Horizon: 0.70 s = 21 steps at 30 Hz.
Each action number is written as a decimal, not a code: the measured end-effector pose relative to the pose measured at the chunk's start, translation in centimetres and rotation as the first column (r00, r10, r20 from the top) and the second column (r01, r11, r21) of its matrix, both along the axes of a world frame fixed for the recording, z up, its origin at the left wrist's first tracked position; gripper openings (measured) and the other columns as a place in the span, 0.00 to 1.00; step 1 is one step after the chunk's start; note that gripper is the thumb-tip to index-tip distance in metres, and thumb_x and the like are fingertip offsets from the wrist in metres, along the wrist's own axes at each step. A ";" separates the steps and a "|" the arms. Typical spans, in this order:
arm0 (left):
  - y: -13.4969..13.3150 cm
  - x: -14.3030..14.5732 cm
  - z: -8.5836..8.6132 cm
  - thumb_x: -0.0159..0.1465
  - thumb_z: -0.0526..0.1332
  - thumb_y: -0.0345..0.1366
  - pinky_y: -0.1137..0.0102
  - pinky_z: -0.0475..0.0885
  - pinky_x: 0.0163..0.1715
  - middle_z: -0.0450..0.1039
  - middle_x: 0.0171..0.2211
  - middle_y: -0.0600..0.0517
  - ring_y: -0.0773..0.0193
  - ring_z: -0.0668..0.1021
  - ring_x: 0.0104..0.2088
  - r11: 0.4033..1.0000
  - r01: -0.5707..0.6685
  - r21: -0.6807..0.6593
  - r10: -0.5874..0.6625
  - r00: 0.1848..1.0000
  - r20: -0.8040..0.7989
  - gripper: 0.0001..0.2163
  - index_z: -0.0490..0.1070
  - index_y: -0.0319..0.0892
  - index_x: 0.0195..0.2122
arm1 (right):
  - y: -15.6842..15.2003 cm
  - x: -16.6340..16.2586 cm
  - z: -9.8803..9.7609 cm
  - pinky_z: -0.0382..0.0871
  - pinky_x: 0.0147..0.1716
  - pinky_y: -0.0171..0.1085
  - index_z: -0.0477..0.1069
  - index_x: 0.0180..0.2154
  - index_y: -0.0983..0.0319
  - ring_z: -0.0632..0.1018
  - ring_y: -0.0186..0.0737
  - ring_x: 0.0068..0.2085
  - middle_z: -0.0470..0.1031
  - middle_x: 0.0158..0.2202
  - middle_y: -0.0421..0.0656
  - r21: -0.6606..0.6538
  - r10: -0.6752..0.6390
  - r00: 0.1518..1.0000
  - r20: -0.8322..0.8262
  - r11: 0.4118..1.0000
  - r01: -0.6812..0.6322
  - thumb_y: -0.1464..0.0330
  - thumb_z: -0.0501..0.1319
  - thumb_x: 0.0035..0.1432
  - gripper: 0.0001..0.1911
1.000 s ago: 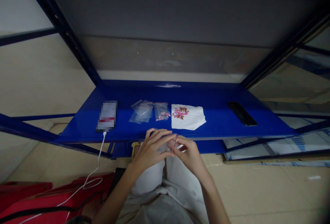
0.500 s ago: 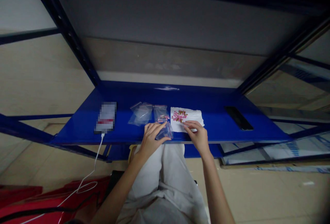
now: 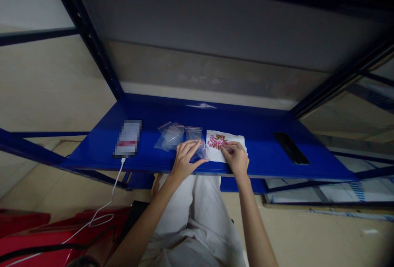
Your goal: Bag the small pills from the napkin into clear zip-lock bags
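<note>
My left hand (image 3: 186, 156) is closed on a small clear zip bag (image 3: 201, 151), its thumb and fingertips at the bag's edges near the front of the blue shelf. Beside it, my right hand (image 3: 237, 156) rests on a white paper sheet (image 3: 212, 156), thumb and fingertips pinched at the near right side of a pile of pink and brown pills (image 3: 217, 140). What lies between those fingertips is too small to make out. Left of the sheet, another zip bag (image 3: 193, 131) lies flat, partly covered by my left hand and the held bag.
Several overlapping clear bags (image 3: 170, 135) lie further left. A phone (image 3: 127, 140) with a white cable (image 3: 115, 185) is at the left of the blue shelf (image 3: 246, 119). A dark phone (image 3: 291, 148) lies at the right. Blue uprights (image 3: 89, 33) frame the shelf.
My right hand has moved in onto the pills, its fingertips now among them. My left hand has shifted slightly up and right, tilting the bag toward the paper. The view has shifted slightly.
</note>
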<state>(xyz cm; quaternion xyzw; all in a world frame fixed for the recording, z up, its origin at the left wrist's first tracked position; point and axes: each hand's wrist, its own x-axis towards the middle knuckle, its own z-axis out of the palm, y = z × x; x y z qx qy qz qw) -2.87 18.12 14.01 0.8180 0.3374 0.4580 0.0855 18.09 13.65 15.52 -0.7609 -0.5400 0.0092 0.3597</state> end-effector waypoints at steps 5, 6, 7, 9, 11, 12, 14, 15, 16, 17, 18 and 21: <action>-0.2 0.0 0.2 0.56 0.64 0.47 0.60 0.63 0.50 0.73 0.47 0.44 0.54 0.72 0.51 0.997 0.072 0.034 -0.071 0.997 -0.020 0.29 0.61 0.43 0.57 | -0.7 -1.7 2.8 0.66 0.24 0.34 0.78 0.32 0.60 0.74 0.37 0.32 0.74 0.40 0.46 0.137 0.144 0.977 -0.159 0.983 -0.123 0.58 0.62 0.52 0.13; -0.3 0.0 0.2 0.56 0.64 0.47 0.60 0.62 0.51 0.73 0.47 0.44 0.54 0.72 0.51 0.997 0.077 0.028 -0.076 0.997 -0.028 0.29 0.61 0.43 0.57 | -0.9 -2.2 3.5 0.65 0.22 0.33 0.78 0.32 0.60 0.75 0.38 0.33 0.73 0.41 0.46 0.152 0.221 0.955 -0.196 0.969 -0.193 0.59 0.63 0.52 0.12; -0.3 0.0 0.3 0.56 0.64 0.47 0.59 0.62 0.51 0.73 0.47 0.44 0.54 0.71 0.52 0.997 0.078 0.020 -0.077 0.996 -0.035 0.29 0.61 0.43 0.57 | -1.1 -2.7 4.0 0.65 0.22 0.32 0.78 0.32 0.59 0.75 0.39 0.36 0.72 0.43 0.46 0.155 0.295 0.930 -0.219 0.951 -0.266 0.60 0.63 0.53 0.10; -0.4 -0.1 0.4 0.56 0.64 0.47 0.59 0.62 0.51 0.73 0.47 0.44 0.53 0.71 0.52 0.997 0.078 0.002 -0.078 0.996 -0.047 0.29 0.62 0.43 0.57 | -1.3 -3.6 4.8 0.66 0.24 0.33 0.78 0.33 0.58 0.74 0.41 0.41 0.71 0.45 0.46 0.140 0.406 0.885 -0.227 0.913 -0.383 0.62 0.63 0.53 0.08; -0.5 -0.1 0.4 0.56 0.64 0.47 0.59 0.62 0.52 0.73 0.47 0.44 0.53 0.72 0.52 0.997 0.075 -0.008 -0.076 0.996 -0.054 0.29 0.63 0.43 0.56 | -1.3 -4.2 5.1 0.68 0.27 0.34 0.78 0.33 0.56 0.73 0.42 0.43 0.71 0.46 0.45 0.126 0.460 0.861 -0.216 0.888 -0.443 0.64 0.64 0.53 0.06; -0.5 -0.1 0.4 0.56 0.64 0.47 0.59 0.62 0.52 0.73 0.47 0.44 0.53 0.72 0.52 0.997 0.073 -0.011 -0.073 0.996 -0.058 0.28 0.63 0.43 0.56 | -1.3 -4.3 5.1 0.68 0.28 0.35 0.78 0.34 0.56 0.73 0.43 0.44 0.71 0.46 0.45 0.125 0.476 0.852 -0.216 0.879 -0.460 0.65 0.64 0.53 0.06; -0.4 -0.1 0.3 0.56 0.64 0.48 0.58 0.62 0.52 0.73 0.47 0.44 0.53 0.72 0.52 0.998 0.064 -0.017 -0.065 0.996 -0.056 0.28 0.63 0.43 0.56 | -1.1 -4.3 5.1 0.68 0.28 0.35 0.78 0.35 0.56 0.73 0.43 0.44 0.72 0.47 0.45 0.136 0.493 0.838 -0.233 0.870 -0.474 0.65 0.64 0.53 0.06; -0.4 0.0 0.3 0.56 0.64 0.48 0.59 0.62 0.52 0.73 0.48 0.43 0.53 0.72 0.52 0.998 0.060 -0.018 -0.060 0.997 -0.046 0.28 0.63 0.43 0.56 | -1.0 -4.1 5.0 0.68 0.26 0.35 0.78 0.35 0.56 0.74 0.43 0.43 0.72 0.47 0.45 0.147 0.487 0.838 -0.246 0.873 -0.465 0.64 0.63 0.54 0.07; -0.4 0.0 0.3 0.56 0.64 0.48 0.59 0.62 0.52 0.73 0.48 0.43 0.53 0.72 0.51 0.998 0.055 -0.019 -0.056 0.998 -0.032 0.28 0.63 0.43 0.55 | -0.9 -3.8 4.8 0.67 0.25 0.34 0.78 0.35 0.56 0.74 0.42 0.42 0.72 0.46 0.45 0.161 0.467 0.847 -0.256 0.884 -0.439 0.64 0.63 0.55 0.07; -0.4 0.0 0.3 0.56 0.64 0.48 0.59 0.63 0.51 0.73 0.48 0.44 0.53 0.72 0.51 0.998 0.052 -0.019 -0.053 0.998 -0.017 0.28 0.63 0.42 0.55 | -0.9 -3.4 4.6 0.66 0.23 0.33 0.78 0.35 0.57 0.74 0.41 0.39 0.73 0.45 0.46 0.178 0.429 0.865 -0.260 0.902 -0.394 0.63 0.62 0.55 0.08; -0.4 0.0 0.4 0.55 0.64 0.48 0.59 0.63 0.51 0.73 0.47 0.44 0.53 0.72 0.51 0.999 0.049 -0.020 -0.049 0.999 -0.002 0.28 0.64 0.42 0.55 | -0.9 -2.8 4.2 0.66 0.22 0.33 0.78 0.35 0.58 0.75 0.40 0.36 0.74 0.44 0.46 0.193 0.376 0.890 -0.257 0.923 -0.334 0.62 0.62 0.55 0.09; -0.4 0.1 0.5 0.55 0.64 0.48 0.60 0.63 0.51 0.73 0.47 0.44 0.54 0.72 0.51 0.999 0.040 -0.034 -0.039 0.999 0.024 0.27 0.64 0.42 0.54 | -0.9 -0.6 2.9 0.67 0.23 0.34 0.78 0.35 0.61 0.72 0.35 0.28 0.75 0.39 0.46 0.208 0.165 0.966 -0.198 0.970 -0.123 0.61 0.61 0.54 0.12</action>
